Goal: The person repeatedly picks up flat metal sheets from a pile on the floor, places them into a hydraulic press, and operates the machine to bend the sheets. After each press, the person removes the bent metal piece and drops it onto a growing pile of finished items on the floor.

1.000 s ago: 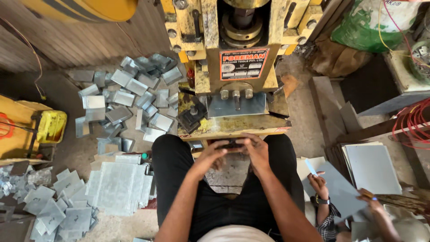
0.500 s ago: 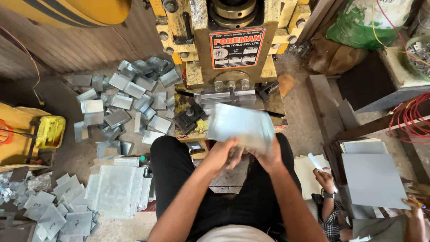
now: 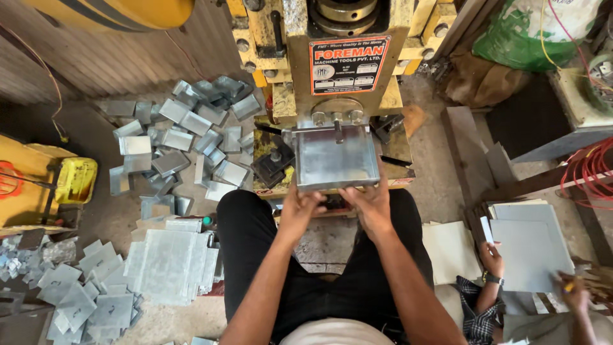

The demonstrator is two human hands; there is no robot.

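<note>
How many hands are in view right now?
4: left hand and right hand grip the metal tray at the press; a co-worker's two hands at lower right.

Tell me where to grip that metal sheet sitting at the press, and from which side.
Probably the near edge of the metal sheet, from the seat side. It lies flat with its far edge under the yellow press, so only the near edge is free. The left hand and right hand already pinch that edge, one toward each corner, which should keep the sheet level.
</note>
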